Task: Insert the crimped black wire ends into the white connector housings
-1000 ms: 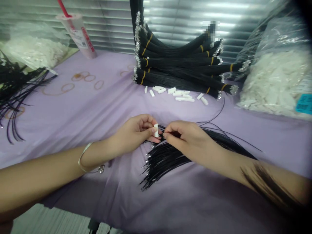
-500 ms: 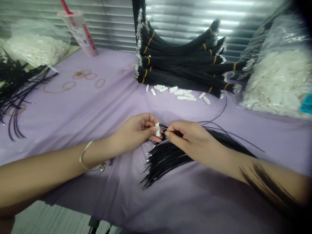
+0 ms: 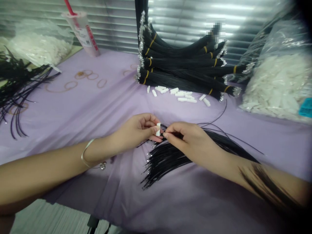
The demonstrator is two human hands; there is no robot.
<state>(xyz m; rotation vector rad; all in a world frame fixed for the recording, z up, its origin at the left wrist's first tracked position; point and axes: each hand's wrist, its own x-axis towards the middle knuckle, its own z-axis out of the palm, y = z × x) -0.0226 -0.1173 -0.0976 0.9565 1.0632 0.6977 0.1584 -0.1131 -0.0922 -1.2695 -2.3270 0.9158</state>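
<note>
Two hands work close together above the lilac cloth [image 3: 73, 113] of the desk. The left hand [image 3: 135, 131] is closed in a pinch on a small white plastic connector housing [image 3: 158, 129], which stands upright between thumb and forefinger. The right hand [image 3: 188, 139] is closed on what looks like a black wire, its end hidden by the fingers, just beside the housing. More loose black wires [image 3: 168, 159] fan out on the cloth below the right hand. A wire end that misses the housing could bend or fray, and a slack pinch could drop the housing among the wires. Against the frame half a second earlier, both hands keep nearly the same pose, while the whole scene sits slightly lower and further right in view.
</note>
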